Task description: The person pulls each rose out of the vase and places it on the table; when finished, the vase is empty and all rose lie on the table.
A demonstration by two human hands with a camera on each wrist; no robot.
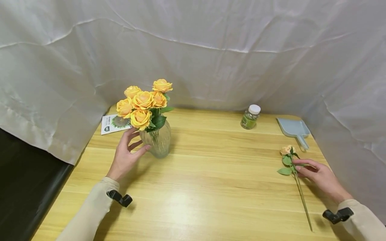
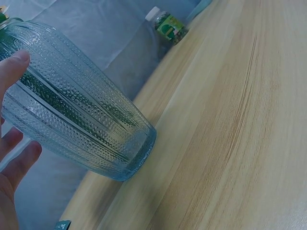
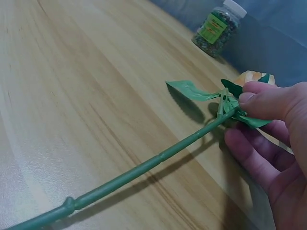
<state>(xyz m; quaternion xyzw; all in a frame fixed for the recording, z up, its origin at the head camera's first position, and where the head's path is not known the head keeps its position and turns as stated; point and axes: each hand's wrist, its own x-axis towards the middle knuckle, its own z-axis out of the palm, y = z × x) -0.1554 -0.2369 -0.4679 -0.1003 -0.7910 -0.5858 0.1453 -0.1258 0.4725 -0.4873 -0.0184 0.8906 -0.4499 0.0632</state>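
Note:
A ribbed clear glass vase [image 1: 161, 142] stands on the table at the left, full of yellow-orange roses [image 1: 143, 100] with green leaves. My left hand [image 1: 128, 154] is curved round the vase's left side, the thumb against its front and the fingers along its side; the left wrist view shows the thumb on the textured glass [image 2: 81, 100]. On the right, my right hand [image 1: 319, 175] pinches a single pale orange rose [image 1: 297, 180] by its stem just under the bloom, among the leaves. Its long green stem [image 3: 144, 167] slants toward the table's near edge, close over the wood.
A small jar [image 1: 249, 118] with a white lid and green label stands at the back. To its right lies a light blue dustpan [image 1: 293, 128]. A printed card or packet [image 1: 110, 125] lies behind the vase at the left. Grey cloth [image 1: 211, 67] hangs round the wooden table.

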